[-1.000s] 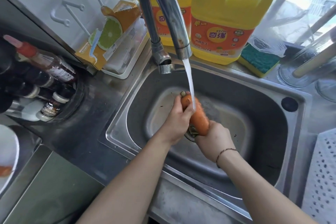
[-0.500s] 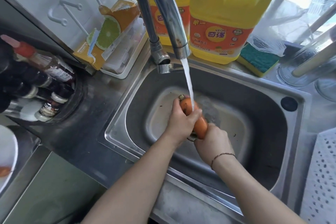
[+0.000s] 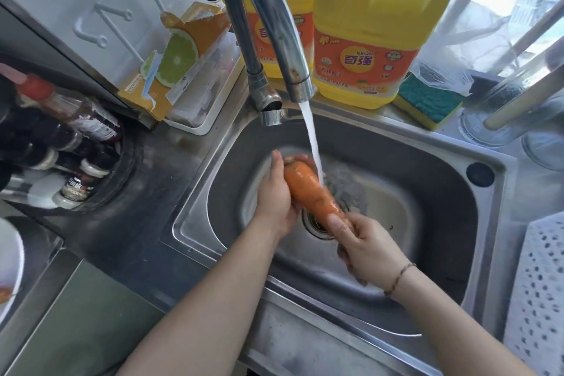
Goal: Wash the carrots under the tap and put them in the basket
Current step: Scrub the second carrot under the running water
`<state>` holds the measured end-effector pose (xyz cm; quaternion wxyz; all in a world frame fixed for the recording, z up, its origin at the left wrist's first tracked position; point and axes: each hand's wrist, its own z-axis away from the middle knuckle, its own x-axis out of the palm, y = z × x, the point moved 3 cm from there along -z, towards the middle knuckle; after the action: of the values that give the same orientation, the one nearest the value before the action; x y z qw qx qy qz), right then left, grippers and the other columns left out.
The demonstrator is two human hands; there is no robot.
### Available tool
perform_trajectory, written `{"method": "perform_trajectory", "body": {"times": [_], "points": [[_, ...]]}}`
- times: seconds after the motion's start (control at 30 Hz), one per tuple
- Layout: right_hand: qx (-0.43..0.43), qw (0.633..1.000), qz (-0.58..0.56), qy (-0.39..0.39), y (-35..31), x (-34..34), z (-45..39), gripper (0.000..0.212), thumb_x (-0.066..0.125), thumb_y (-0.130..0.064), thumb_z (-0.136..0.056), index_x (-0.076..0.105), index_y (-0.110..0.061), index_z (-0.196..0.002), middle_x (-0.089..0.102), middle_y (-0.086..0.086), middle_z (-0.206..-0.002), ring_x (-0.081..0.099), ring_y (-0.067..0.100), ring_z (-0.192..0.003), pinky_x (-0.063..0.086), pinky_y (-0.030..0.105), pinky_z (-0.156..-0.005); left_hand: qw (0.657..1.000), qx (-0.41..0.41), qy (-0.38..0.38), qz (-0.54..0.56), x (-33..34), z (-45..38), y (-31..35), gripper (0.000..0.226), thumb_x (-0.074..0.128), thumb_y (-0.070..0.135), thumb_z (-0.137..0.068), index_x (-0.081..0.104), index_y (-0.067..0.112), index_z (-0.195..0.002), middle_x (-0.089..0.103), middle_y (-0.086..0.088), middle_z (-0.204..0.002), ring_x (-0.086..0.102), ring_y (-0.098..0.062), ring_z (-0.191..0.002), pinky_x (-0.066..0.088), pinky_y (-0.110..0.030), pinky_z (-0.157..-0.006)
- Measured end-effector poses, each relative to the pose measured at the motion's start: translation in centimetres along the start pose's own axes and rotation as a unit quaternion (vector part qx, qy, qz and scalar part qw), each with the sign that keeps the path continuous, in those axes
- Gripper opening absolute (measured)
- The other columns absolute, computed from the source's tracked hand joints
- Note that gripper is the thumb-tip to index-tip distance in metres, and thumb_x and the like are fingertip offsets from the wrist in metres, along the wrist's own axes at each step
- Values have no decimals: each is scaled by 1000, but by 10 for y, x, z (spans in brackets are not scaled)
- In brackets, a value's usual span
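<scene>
Brushed steel sink (image 3: 427,180), rounded basin, set in a scuffed metal bench (image 3: 137,192). Curved chrome tap (image 3: 268,24) at the sink's back rim, running a thin white stream. White perforated basket (image 3: 537,299) just right of the sink. Over the drain: one fat, tapered orange carrot (image 3: 308,189), wet and glossy, left hand (image 3: 274,195) grip wrapped round its thick end, right hand (image 3: 366,250) grip pinching the narrow tip.

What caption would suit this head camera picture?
Both hands, left hand and right hand, hold an orange carrot under the running chrome tap over the steel sink.
</scene>
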<state>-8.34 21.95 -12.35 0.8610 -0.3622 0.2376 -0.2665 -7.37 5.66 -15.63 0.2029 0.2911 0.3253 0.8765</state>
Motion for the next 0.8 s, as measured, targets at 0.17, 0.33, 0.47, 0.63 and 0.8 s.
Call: {"method": "perform_trajectory", "body": {"times": [0.17, 0.33, 0.47, 0.63, 0.8], "points": [[-41, 955, 250, 156, 4, 3, 3, 42, 49, -60, -90, 51, -18, -98, 68, 12, -85, 63, 39, -84, 48, 40, -66, 982, 68, -19, -174, 7, 21, -27, 76, 68, 45, -79, 31, 25, -143, 55, -12, -132, 61, -24, -116, 49, -50, -103], [-48, 978, 152, 137, 4, 8, 3, 32, 58, -40, -94, 53, -14, -110, 68, 11, -94, 64, 33, -83, 52, 40, -72, 956, 120, -126, -236, 3, 32, -32, 102, 75, 15, -73, 11, 36, -150, 47, 9, -132, 62, -1, -108, 53, -29, -93], [-67, 980, 157, 105, 6, 15, 1, 25, 58, -40, -95, 41, -22, -98, 58, -2, -82, 54, 16, -68, 43, 26, -61, 944, 176, 16, -280, 11, 26, -19, 58, 72, 18, -90, 32, 11, -132, 57, -1, -108, 62, 12, -76, 51, -12, -70], [-40, 985, 126, 110, 11, 5, -7, 28, 59, -43, -93, 54, -15, -96, 65, 4, -85, 59, 17, -67, 42, 24, -57, 949, 145, -95, -263, 9, 21, -26, 66, 67, 25, -87, 28, 38, -138, 53, 0, -131, 59, -6, -109, 50, -34, -100], [-44, 987, 111, 106, 14, 7, -7, 25, 58, -43, -94, 54, -18, -92, 64, 3, -80, 57, 17, -60, 41, 27, -57, 951, 167, -155, -209, 0, 21, -21, 81, 79, 12, -69, 39, 33, -135, 55, -5, -133, 61, -5, -110, 54, -31, -92]]}}
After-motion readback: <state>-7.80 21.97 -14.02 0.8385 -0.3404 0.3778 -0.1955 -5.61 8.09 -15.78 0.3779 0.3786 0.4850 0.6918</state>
